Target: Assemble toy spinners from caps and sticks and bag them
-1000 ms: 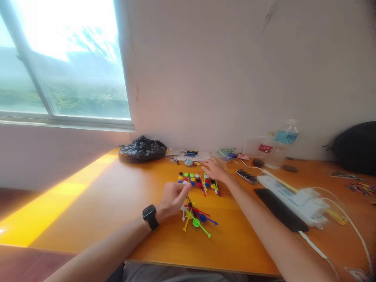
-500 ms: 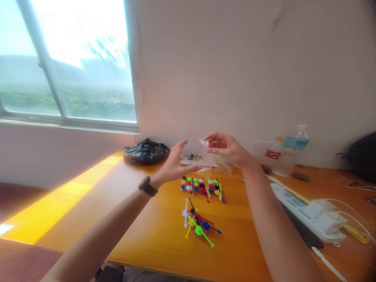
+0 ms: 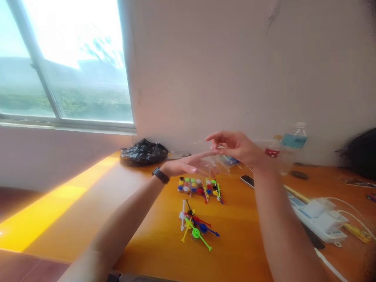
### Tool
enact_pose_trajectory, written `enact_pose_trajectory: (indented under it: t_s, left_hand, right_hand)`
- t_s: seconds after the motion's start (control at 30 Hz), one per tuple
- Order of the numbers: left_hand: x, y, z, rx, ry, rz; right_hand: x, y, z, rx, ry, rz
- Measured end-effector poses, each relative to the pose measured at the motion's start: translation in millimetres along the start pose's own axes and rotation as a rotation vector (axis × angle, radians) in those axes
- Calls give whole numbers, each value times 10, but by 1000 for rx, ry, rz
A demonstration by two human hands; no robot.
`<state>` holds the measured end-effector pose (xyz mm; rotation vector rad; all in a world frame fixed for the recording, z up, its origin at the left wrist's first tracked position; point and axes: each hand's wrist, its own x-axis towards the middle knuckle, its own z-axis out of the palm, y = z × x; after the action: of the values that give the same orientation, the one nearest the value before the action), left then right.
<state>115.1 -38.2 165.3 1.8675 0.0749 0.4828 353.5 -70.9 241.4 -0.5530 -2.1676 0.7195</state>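
My right hand [image 3: 232,147] is raised over the back of the table and pinches a transparent plastic bag [image 3: 207,166] between thumb and fingers. Stretched out flat, my left hand [image 3: 188,162] reaches toward it, wearing a dark watch at the wrist. The left fingers overlap the bag; whether they are inside it or beside it I cannot tell. Below the hands stand groups of small coloured round pieces [image 3: 194,187] with thin arrow-shaped sticks among them. Nearer me lies a cluster of coloured arrow spinners [image 3: 196,234] in white, black, yellow, red, blue and green.
A black plastic bag [image 3: 143,153] sits at the back left by the wall. To the right are a phone [image 3: 247,180], a white power strip [image 3: 320,225] with chargers and cables, and a plastic bottle [image 3: 295,141]. The wooden table [image 3: 158,243] spreads beneath.
My left hand has moved right and flattened, now overlapping the bag next to my right hand. The right hand has shifted slightly right. The spinners and round pieces stay put.
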Motion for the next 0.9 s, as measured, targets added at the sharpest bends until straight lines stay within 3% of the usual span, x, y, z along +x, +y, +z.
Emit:
enact_pose_trajectory:
  t_s: [0.2, 0.33, 0.57, 0.9]
  left_hand:
    - [-167, 368, -5, 379, 221, -184]
    - [-307, 528, -18, 528, 352, -236]
    - [-343, 538, -75, 659, 313, -221]
    - [-292, 559, 21, 659, 273, -192]
  right_hand:
    - [-65, -47, -80, -117, -70, 7]
    - [-99, -171, -59, -278, -117, 41]
    - [-23, -251, 171, -332, -283, 91]
    - [85, -35, 367, -306, -436, 90]
